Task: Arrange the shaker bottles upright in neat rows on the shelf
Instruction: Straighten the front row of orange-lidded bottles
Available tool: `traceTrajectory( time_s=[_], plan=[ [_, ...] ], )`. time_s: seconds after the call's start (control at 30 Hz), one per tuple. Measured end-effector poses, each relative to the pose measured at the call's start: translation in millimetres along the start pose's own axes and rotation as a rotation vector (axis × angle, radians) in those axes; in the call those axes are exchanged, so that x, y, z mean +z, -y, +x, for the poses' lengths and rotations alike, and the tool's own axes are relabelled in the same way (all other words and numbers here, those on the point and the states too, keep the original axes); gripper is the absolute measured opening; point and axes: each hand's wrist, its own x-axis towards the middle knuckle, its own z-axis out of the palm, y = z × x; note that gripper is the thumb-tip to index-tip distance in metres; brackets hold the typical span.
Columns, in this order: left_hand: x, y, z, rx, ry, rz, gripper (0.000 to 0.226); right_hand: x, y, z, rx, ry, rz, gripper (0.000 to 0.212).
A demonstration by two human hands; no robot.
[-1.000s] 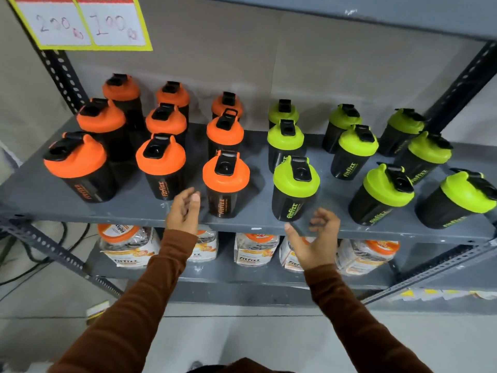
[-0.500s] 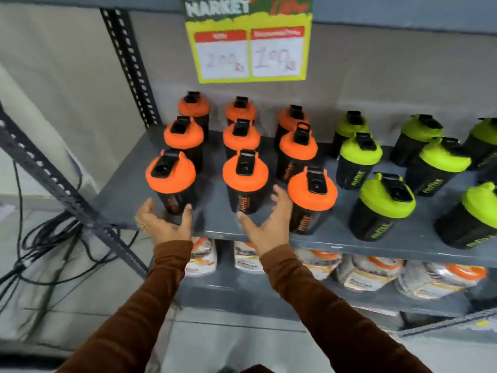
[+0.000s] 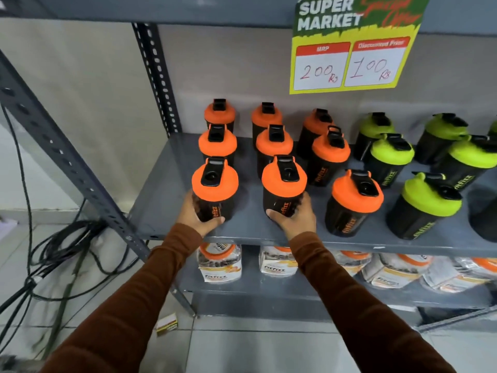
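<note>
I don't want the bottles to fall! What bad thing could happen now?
The left hand and right hand each grip a front orange bottle near the shelf edge; a slip could drop one. Sliding the right one sideways might bump the third front bottle standing close by.

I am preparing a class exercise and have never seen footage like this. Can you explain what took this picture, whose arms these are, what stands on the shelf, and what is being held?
There is no machine here. A person wears a camera on the head, looking forward and down, so the arms in brown sleeves are their own. The grey metal shelf holds upright shaker bottles: orange-lidded ones at the left, green-lidded ones at the right. The left hand grips the front-left orange bottle; the right hand grips the orange bottle beside it. Both bottles stand on the shelf. A price sign hangs above, and packaged jars sit on the shelf below.
</note>
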Motion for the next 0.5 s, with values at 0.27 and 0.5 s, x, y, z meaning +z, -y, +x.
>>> traceTrajectory(
  time_s=[0.27,0.5],
  plan=[
    [-7.7,1.7,-11.9,-0.08,0.044,0.0,0.069,0.2,-0.9,-17.8,-0.001,-0.041,-0.052,0.077],
    [-9.8,-1.8,-19.4,-0.125,0.065,-0.013,0.066,-3.6,0.4,-28.0,0.019,-0.028,-0.07,0.076]
  ],
)
